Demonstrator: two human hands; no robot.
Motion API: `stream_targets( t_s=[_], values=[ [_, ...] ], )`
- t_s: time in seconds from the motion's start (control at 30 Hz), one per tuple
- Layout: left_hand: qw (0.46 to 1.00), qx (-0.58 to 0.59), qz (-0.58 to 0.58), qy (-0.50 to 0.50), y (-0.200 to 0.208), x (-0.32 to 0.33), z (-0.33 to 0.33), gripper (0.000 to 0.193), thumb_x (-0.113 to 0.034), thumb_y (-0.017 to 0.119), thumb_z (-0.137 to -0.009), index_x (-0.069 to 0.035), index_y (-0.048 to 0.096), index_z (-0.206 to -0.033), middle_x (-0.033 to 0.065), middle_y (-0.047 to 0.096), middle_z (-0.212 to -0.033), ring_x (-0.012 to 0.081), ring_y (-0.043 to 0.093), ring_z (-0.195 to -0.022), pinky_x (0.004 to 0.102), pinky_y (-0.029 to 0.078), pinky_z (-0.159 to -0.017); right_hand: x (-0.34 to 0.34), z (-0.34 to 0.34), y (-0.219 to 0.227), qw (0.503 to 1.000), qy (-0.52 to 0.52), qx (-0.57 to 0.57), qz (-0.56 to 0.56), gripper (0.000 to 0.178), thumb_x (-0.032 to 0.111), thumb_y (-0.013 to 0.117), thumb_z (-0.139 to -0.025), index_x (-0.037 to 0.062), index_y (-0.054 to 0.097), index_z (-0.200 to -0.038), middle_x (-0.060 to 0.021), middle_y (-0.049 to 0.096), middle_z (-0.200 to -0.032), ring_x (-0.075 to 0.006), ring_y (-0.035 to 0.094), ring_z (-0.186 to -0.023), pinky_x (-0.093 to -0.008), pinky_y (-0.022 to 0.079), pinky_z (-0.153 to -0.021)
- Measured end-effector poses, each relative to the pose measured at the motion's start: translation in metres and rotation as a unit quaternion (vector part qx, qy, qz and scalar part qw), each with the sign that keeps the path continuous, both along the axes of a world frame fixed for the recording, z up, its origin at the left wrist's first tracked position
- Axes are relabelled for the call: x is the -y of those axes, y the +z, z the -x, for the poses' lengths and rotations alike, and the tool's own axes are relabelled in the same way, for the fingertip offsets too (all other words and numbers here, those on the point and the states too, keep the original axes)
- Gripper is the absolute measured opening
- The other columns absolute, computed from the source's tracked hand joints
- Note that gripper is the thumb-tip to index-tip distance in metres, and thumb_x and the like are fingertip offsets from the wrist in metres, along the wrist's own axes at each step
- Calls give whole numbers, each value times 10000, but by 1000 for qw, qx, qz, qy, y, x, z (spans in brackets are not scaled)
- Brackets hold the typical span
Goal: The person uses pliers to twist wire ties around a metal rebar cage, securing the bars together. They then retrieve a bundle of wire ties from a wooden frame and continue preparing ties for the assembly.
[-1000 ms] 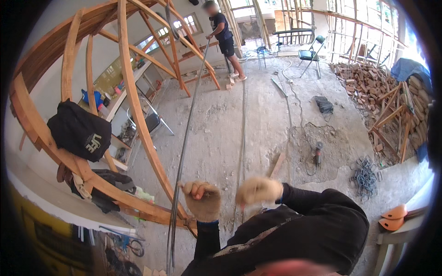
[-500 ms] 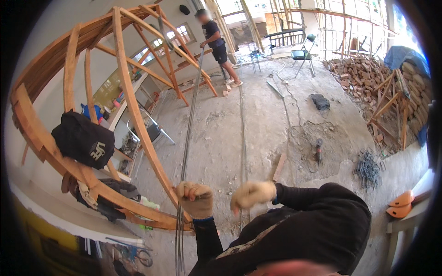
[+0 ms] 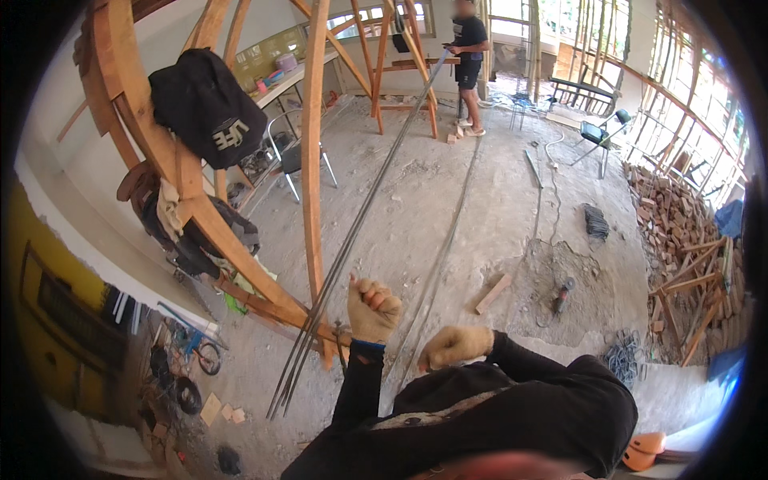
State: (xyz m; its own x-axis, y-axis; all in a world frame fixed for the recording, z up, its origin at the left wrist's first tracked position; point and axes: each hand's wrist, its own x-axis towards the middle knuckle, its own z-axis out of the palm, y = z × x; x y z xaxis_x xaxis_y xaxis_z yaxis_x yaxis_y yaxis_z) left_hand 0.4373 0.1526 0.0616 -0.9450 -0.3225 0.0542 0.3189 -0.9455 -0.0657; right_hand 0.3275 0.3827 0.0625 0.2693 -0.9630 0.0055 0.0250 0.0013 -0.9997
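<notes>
My left hand (image 3: 374,312), in a tan work glove with fingertips showing, is raised with its fingers curled into a fist. Whatever it may hold is hidden. Just left of it runs a bundle of long thin metal rods (image 3: 352,232), slanting across the curved wooden frame (image 3: 240,260) toward the far side. Lower and to the right, my right hand (image 3: 458,347), gloved alike, is curled downward in front of my body; its inner side is out of sight. At the rods' far end stands a co-worker (image 3: 470,48), hands near them.
A black bag (image 3: 204,108) hangs on the frame. On the rough concrete floor lie a wood block (image 3: 493,294), an angle grinder (image 3: 565,294) and tangled wire (image 3: 621,356). Broken bricks (image 3: 664,208) are heaped at right. Folding chairs (image 3: 292,156) stand farther off.
My view has swung left, so the scene sits farther right. My left hand, earlier over the rods, is now to their right. My right hand has lowered slightly.
</notes>
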Motion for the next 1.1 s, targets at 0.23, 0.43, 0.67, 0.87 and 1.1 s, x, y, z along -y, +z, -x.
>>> stream_targets(
  t_s=[0.23, 0.43, 0.67, 0.87, 1.1],
  values=[
    [966, 100, -6, 238, -13, 22, -60, 481, -456, 551, -1096, -192, 434, -712, -79, 290, -623, 66, 288, -538, 257, 272, -523, 5, 7, -27, 964, -145, -216, -57, 322, 225, 645, -1019, 43, 744, -1266, -126, 775, -1205, -230, 721, -1113, -358, 538, -1004],
    [966, 19, 32, 255, -15, 56, -79, 406, -430, 608, -1051, -183, 507, -745, -83, 343, -626, 69, 330, -537, 259, 288, -498, -2, 0, -56, 943, -194, -263, -59, 240, 164, 688, -1007, 16, 758, -1183, -115, 789, -1114, -203, 733, -1036, -350, 561, -940],
    [945, 27, -29, 324, -3, 113, -86, 319, -333, 653, -1029, -164, 567, -771, -84, 328, -623, 65, 312, -529, 247, 296, -496, -3, 38, -68, 907, -359, -179, -129, 225, 128, 779, -929, 13, 777, -1122, -135, 797, -1004, -213, 768, -834, -337, 592, -771],
    [920, 94, -2, 380, 18, 152, -74, 338, -304, 663, -1003, -172, 494, -742, -86, 322, -627, 64, 314, -530, 242, 307, -504, 15, 121, -99, 859, -377, -346, 17, 221, 59, 731, -913, 20, 776, -1125, -163, 788, -1026, -272, 762, -962, -369, 574, -882],
    [939, -24, 62, 339, 34, 189, -15, 381, -322, 637, -1011, -192, 430, -719, -83, 284, -620, 70, 288, -527, 249, 259, -510, 32, 192, -121, 819, -464, -335, -36, 266, 222, 677, -980, 10, 769, -1113, -158, 789, -1008, -270, 770, -986, -384, 572, -890]
  ],
)
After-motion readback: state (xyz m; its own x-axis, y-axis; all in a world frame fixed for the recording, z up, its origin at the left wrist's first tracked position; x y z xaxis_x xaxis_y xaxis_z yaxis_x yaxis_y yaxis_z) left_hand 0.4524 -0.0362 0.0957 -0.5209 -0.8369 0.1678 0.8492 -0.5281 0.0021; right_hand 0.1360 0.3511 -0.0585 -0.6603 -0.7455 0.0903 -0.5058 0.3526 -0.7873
